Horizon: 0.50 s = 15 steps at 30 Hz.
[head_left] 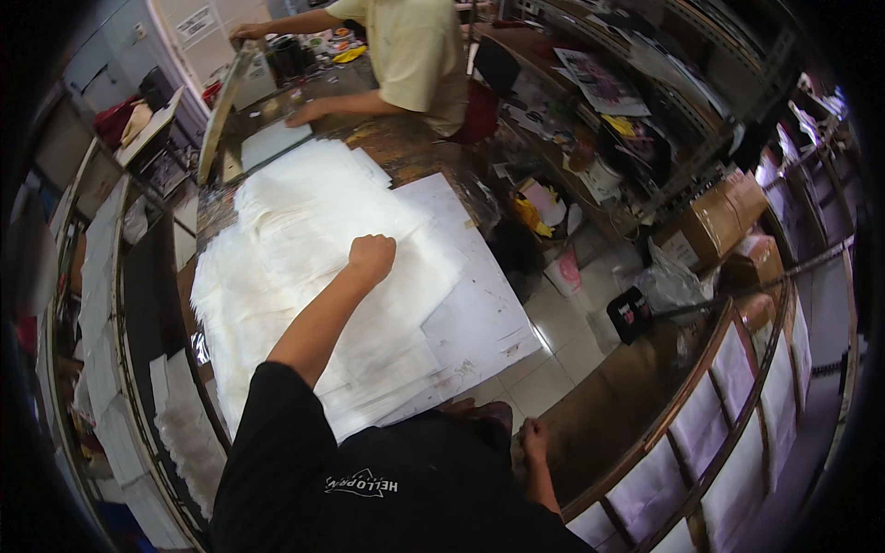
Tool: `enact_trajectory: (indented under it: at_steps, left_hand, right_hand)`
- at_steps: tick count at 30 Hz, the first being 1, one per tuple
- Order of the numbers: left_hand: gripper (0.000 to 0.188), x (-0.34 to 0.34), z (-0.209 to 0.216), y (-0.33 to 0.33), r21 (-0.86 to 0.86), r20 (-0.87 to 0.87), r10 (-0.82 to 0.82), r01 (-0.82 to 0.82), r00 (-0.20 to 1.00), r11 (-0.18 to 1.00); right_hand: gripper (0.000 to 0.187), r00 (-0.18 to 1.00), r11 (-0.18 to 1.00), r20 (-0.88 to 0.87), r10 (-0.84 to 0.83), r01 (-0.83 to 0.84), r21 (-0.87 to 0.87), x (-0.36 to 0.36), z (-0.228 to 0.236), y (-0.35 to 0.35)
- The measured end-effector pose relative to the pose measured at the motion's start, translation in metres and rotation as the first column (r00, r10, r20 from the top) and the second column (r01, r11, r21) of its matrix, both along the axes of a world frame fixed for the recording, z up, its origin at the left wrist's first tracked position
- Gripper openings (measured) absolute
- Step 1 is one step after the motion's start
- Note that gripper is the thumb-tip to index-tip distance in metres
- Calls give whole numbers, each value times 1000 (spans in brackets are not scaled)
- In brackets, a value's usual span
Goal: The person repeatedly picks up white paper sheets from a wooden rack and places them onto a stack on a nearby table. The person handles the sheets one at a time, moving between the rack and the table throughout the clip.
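A broad, uneven pile of thin white sheets with frayed-looking edges covers much of the table before me. My left arm reaches across it, and my left hand is closed in a fist over the upper middle of the pile. No sheet is seen lifted in it. Under the pile, a larger smooth white board sticks out to the right. Down by my right side hangs my right hand, its fingers curled, away from the table, with nothing seen in it.
Across the table a person in a pale yellow shirt holds a tilted frame over a pale flat panel. Racks with white sheets stand right and left. Cardboard boxes and cluttered shelves fill the right.
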<state>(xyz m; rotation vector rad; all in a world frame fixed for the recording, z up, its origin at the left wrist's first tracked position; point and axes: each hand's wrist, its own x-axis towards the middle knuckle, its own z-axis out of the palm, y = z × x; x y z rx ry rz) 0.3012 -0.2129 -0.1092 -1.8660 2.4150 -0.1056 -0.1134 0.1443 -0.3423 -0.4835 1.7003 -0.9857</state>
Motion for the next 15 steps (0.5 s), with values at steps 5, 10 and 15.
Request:
enact_trajectory:
  at_steps: [5, 10, 15]
  left_hand:
    - [13, -44, 19, 66, -67, -154, -144, 135, 977, 989]
    - [8, -92, 7, 140, -165, -311, -324, 285, 893, 944]
    - [13, -117, 58, 181, -304, -478, -388, 266, 788, 915]
  right_hand:
    - [39, 972, 895, -18, 233, -222, -387, 52, 164, -92]
    - [37, 870, 753, -42, 491, -448, -481, 129, 270, -156]
    - [24, 877, 782, -121, 465, -471, -408, 140, 249, -173]
